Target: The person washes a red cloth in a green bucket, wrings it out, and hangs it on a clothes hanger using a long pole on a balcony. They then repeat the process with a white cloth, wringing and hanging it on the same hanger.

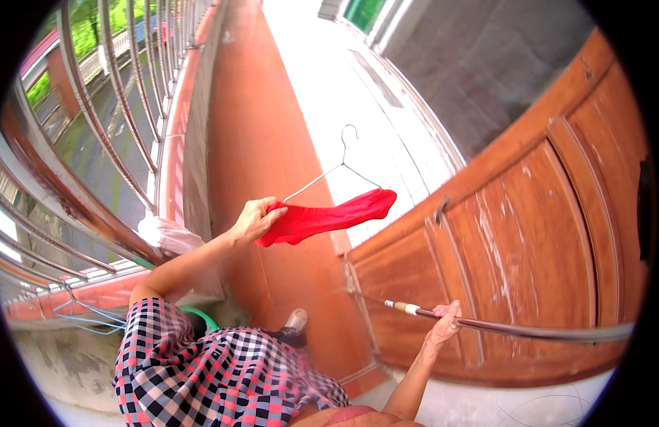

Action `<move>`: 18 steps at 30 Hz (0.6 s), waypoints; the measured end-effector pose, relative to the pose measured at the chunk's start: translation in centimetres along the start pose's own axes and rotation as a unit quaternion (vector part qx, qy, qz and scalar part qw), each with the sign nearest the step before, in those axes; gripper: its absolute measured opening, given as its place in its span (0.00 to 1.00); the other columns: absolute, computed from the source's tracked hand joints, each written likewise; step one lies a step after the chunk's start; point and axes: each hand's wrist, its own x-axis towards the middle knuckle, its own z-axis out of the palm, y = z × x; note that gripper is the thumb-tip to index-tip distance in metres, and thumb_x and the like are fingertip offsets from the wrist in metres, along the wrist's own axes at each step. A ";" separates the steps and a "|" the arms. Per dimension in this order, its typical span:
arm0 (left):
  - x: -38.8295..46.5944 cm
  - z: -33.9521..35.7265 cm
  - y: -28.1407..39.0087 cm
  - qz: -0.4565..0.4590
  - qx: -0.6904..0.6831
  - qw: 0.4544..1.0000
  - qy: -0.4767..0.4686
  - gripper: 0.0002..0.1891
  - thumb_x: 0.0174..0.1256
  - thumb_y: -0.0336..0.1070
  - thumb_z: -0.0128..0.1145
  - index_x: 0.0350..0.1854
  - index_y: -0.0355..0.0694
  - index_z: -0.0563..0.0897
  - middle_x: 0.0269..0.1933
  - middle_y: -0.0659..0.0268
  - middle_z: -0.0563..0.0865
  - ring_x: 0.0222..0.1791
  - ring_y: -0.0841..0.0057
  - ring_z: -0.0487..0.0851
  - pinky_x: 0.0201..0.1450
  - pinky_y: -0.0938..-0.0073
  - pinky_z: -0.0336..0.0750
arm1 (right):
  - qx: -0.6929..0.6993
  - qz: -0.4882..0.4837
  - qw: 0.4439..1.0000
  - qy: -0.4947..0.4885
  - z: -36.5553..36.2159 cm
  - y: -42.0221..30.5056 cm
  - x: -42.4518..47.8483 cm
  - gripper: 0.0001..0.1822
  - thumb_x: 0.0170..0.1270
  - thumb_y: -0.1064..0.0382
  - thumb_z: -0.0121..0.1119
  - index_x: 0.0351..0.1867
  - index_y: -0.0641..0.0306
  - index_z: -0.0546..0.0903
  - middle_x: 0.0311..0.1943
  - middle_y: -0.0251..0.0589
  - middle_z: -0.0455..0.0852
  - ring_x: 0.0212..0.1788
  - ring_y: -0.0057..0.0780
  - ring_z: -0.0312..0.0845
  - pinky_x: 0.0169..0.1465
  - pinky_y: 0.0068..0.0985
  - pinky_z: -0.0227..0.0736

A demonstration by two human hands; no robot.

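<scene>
My left hand point(255, 220) pinches one end of a small red cloth garment point(329, 216), which hangs on a thin wire hanger point(342, 164). The hanger's hook points away from me, and its lower bar is hidden by the cloth. At the right, my right hand point(443, 324) grips a long metal pole point(521, 330) near its end. That end carries a tan and white fitting point(403, 307) and points toward the middle of the view. The pole's other end runs toward the right edge. Pole and hanger are apart.
A metal railing point(84, 107) on a tiled ledge stands left, with a pale cloth point(166, 235) and blue hangers point(89, 315) by it. A green-rimmed container point(201, 316) sits beside me. A wooden door point(500, 240) stands right. The floor point(255, 133) is orange tile.
</scene>
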 end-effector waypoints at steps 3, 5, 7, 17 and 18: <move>5.1 -3.8 3.0 0.028 0.006 0.996 0.081 0.11 0.67 0.37 0.56 0.28 0.35 0.79 0.21 0.76 0.76 0.23 0.90 0.71 0.24 0.82 0.68 | 0.038 -0.065 0.993 -0.088 8.2 -1.1 6.8 0.18 0.68 0.55 0.53 0.22 0.63 0.71 0.15 0.35 0.70 0.21 0.25 0.69 0.33 0.26 0.71; 8.8 -6.9 4.3 0.050 0.018 0.989 0.141 0.11 0.63 0.40 0.58 0.36 0.35 0.82 0.23 0.64 0.83 0.24 0.84 0.78 0.28 0.77 0.73 | 0.094 -0.107 0.973 -0.181 13.0 -0.8 10.1 0.19 0.66 0.53 0.56 0.22 0.62 0.71 0.16 0.35 0.71 0.22 0.25 0.71 0.33 0.27 0.73; 12.2 -10.0 6.7 0.062 0.033 0.982 0.176 0.12 0.63 0.41 0.58 0.36 0.35 0.83 0.24 0.64 0.83 0.25 0.83 0.80 0.30 0.77 0.75 | 0.149 -0.051 0.946 -0.283 17.6 -0.7 12.4 0.20 0.62 0.48 0.59 0.24 0.62 0.71 0.17 0.34 0.71 0.22 0.25 0.71 0.31 0.26 0.74; 30.2 -28.2 13.2 0.033 0.102 0.945 0.308 0.12 0.64 0.43 0.58 0.35 0.37 0.83 0.28 0.66 0.85 0.24 0.81 0.82 0.30 0.80 0.79 | 0.160 0.139 0.816 -0.538 40.5 7.9 16.5 0.29 0.64 0.33 0.43 0.33 0.62 0.70 0.20 0.28 0.68 0.21 0.15 0.62 0.25 0.14 0.61; 32.8 -29.2 12.4 0.043 0.089 0.946 0.309 0.14 0.61 0.45 0.59 0.35 0.36 0.84 0.28 0.64 0.85 0.25 0.79 0.83 0.31 0.78 0.79 | 0.139 0.162 0.812 -0.543 42.0 10.0 16.9 0.29 0.65 0.33 0.42 0.32 0.61 0.70 0.20 0.28 0.68 0.21 0.15 0.63 0.25 0.14 0.61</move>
